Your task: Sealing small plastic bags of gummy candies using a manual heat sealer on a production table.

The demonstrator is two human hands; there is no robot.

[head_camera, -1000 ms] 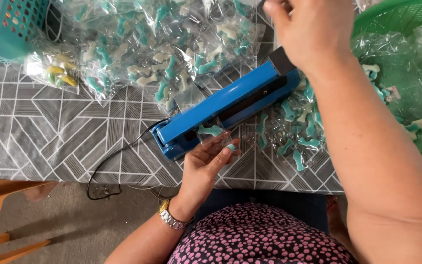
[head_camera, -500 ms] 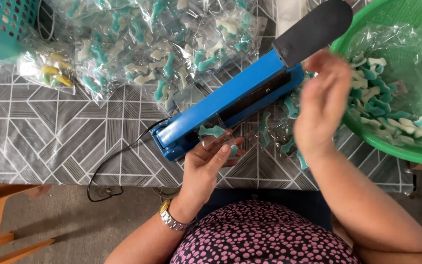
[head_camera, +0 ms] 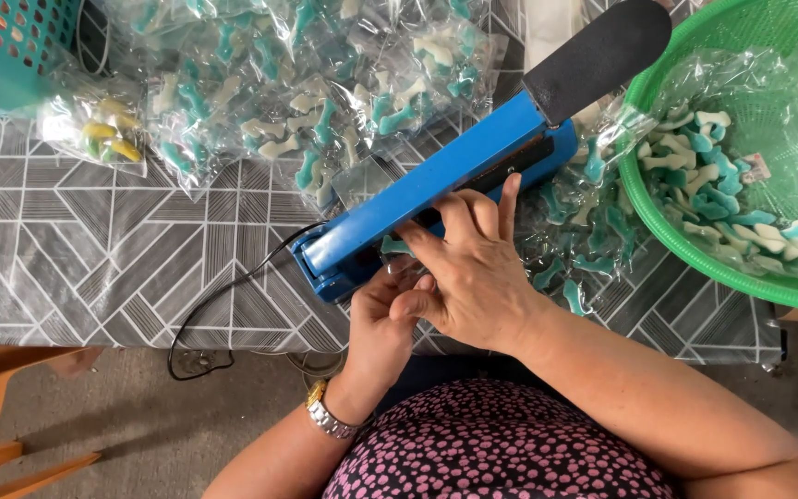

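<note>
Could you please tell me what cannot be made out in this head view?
- Small clear plastic bag at the blue heat sealer: mostly covered by the right hand.
- Left hand: fingertips hidden under the right hand, so its grip is unclear.
- Green plastic basket: cut off by the right edge.
- Teal perforated basket: cut off by the top-left corner.
</note>
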